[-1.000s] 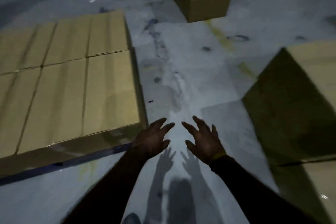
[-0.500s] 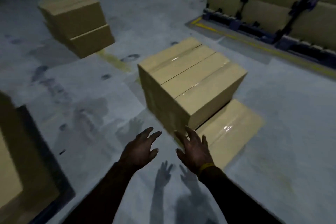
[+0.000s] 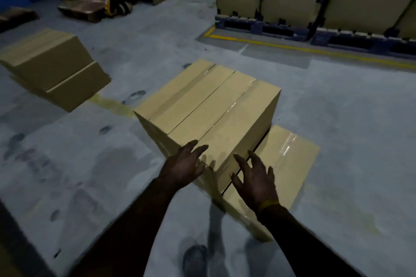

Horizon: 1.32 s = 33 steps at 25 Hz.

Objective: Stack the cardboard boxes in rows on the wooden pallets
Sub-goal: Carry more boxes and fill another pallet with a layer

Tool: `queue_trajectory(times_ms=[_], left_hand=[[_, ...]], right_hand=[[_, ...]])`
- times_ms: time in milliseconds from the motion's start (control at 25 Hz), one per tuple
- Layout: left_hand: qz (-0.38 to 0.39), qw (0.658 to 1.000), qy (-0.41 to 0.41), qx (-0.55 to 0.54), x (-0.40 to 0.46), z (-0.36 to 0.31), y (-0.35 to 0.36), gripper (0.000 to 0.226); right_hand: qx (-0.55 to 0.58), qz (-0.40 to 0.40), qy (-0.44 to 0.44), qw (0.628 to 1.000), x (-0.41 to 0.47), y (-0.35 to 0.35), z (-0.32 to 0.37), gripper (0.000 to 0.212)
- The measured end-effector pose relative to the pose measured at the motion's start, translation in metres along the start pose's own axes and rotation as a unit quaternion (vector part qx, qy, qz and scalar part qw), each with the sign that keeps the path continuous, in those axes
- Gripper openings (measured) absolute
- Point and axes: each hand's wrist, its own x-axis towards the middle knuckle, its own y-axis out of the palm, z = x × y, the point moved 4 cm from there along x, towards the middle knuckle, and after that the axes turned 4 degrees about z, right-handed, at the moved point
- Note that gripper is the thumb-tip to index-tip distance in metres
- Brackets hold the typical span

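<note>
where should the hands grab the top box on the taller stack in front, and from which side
Take the top box by its two short ends at the near corner, left hand on the shaded left face, right hand on the right face above the low box. Probably best to come from the near side: both open hands already flank that corner.

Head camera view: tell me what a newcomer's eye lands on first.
The tall tan cardboard box stack at centre, both open hands reaching for its near corner: left hand, right hand. A flat tan cardboard box lies low beside it on the right, and another tan box stack stands far left.
</note>
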Motion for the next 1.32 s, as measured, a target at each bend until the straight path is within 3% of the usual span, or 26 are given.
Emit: queue_trajectory(times_ms=[360,600,880,1080,1200,1320], left_hand=[[0.025,0.996,0.083,0.004,0.192,0.052,0.009,0.067],[0.038,0.991,0.119,0.041,0.268,0.080,0.025,0.070],[0.046,0.995,0.085,0.024,0.272,0.081,0.043,0.081],[0.028,0.997,0.050,-0.043,0.264,0.072,0.041,0.079],[0.023,0.997,0.047,-0.060,0.253,0.061,0.035,0.074],[0.029,0.997,0.021,-0.063,0.231,0.047,0.029,0.071]], right_hand=[[0.050,-0.047,0.114,0.991,0.177,0.029,0.016,0.068],[0.004,0.001,0.180,0.984,0.232,0.057,-0.008,0.093],[0.065,-0.017,0.212,0.975,0.201,0.070,-0.044,0.086],[0.202,-0.120,0.190,0.953,0.188,0.072,-0.035,0.062],[0.179,-0.181,0.199,0.946,0.181,0.070,-0.025,0.054],[0.155,-0.176,0.210,0.949,0.166,0.056,-0.025,0.056]])
